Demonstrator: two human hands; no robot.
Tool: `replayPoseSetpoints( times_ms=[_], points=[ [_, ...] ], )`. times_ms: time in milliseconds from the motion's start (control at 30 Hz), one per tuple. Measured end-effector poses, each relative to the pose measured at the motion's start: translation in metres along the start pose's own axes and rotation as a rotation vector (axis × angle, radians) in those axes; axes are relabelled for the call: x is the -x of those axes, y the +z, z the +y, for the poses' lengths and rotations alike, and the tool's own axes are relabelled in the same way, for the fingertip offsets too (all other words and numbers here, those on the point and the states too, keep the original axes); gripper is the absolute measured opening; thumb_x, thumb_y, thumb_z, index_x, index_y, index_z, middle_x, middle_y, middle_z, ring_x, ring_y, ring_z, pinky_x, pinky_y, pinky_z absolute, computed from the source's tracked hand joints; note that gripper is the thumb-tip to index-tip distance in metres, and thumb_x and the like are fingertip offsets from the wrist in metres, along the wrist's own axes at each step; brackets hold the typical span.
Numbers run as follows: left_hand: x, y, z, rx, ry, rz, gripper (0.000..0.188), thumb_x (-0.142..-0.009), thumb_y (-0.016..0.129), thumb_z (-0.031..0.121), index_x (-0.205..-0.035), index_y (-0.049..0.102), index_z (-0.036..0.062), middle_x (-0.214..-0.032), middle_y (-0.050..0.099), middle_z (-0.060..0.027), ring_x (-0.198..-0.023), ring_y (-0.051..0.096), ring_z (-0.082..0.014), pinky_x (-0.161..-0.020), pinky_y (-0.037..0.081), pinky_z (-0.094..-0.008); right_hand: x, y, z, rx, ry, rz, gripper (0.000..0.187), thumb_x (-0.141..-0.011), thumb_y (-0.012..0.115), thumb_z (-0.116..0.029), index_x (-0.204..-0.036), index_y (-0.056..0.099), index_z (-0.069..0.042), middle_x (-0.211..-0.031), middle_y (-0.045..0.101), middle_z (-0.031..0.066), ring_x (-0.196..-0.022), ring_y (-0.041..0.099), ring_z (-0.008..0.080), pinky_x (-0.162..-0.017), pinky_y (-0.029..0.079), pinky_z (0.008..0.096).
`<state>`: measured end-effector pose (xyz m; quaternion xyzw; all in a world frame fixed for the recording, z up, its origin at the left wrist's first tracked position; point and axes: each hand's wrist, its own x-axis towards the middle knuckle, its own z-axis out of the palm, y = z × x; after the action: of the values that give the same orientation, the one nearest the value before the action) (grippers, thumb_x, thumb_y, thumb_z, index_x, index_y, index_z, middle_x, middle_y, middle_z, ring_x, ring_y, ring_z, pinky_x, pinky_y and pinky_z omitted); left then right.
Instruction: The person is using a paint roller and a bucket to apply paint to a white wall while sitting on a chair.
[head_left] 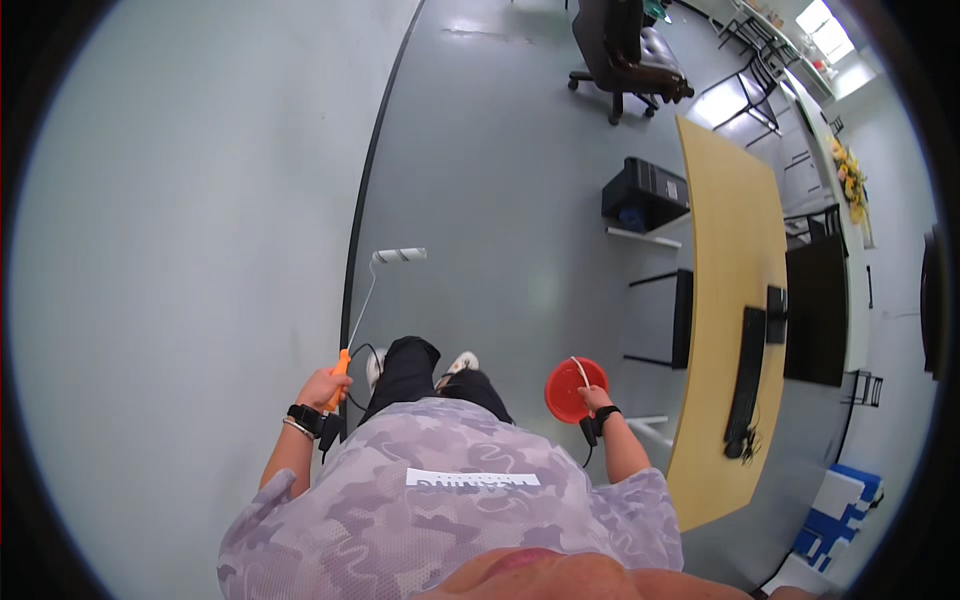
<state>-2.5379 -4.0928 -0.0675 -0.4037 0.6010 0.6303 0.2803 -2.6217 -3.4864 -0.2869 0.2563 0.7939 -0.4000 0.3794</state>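
Note:
My left hand (pixel 325 388) is closed round the orange handle of a paint roller (pixel 399 255). The roller's thin wire frame reaches forward, and its white sleeve with dark stripes is held over the grey floor, just right of the wall's foot. On my right side hangs a red bucket (pixel 565 392), its white handle gripped in my right hand (pixel 594 398). The bucket's inside looks red; whether anything lies in it I cannot tell. Dark bands with small black boxes and cables sit on both wrists.
A pale wall (pixel 200 230) with a black skirting runs along my left. To the right stands a wooden desk (pixel 730 220) with a keyboard (pixel 745 380) and a monitor (pixel 815 310). Beside it are a black bin (pixel 645 195) and a black chair (pixel 682 320). An office chair (pixel 615 50) stands ahead.

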Motion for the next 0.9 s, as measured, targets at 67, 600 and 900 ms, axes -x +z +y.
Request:
replayPoseSetpoints(
  times_ms=[67, 600, 900],
  points=[
    [-0.015, 0.0, 0.011, -0.027, -0.006, -0.015, 0.011, -0.075, 0.057, 0.011, -0.076, 0.048, 0.0064, -0.06, 0.049, -0.0004, -0.048, 0.047, -0.0092, -0.044, 0.039, -0.0229, -0.016, -0.012, -0.029, 0.032, -0.016, -0.016, 0.019, -0.081, 0.054, -0.024, -0.075, 0.055, -0.005, -0.053, 0.044, -0.0021, -0.044, 0.041, 0.01, -0.042, 0.032, 0.0277],
    [-0.266, -0.079, 0.512, -0.059, -0.002, -0.081, 0.01, -0.074, 0.058, 0.009, -0.072, 0.05, 0.0042, -0.059, 0.05, -0.0022, -0.049, 0.048, -0.0111, -0.046, 0.04, -0.0243, -0.252, -0.09, -0.692, 0.477, -0.488, 0.025, 0.032, -0.08, 0.054, -0.031, -0.094, 0.062, -0.003, -0.08, 0.061, 0.0192, -0.079, 0.06, 0.0306, -0.07, 0.046, 0.0358],
    [-0.406, -0.063, 0.705, 0.052, 0.028, -0.017, 0.011, -0.075, 0.058, 0.01, -0.076, 0.048, 0.0044, -0.059, 0.049, -0.0019, -0.048, 0.048, -0.0104, -0.044, 0.04, -0.0238, -0.469, -0.132, -1.012, 0.779, -0.6, -0.106, 0.03, -0.076, 0.054, -0.03, -0.082, 0.064, -0.003, -0.079, 0.064, 0.0141, -0.074, 0.062, 0.0241, -0.07, 0.048, 0.0362]
  ],
)
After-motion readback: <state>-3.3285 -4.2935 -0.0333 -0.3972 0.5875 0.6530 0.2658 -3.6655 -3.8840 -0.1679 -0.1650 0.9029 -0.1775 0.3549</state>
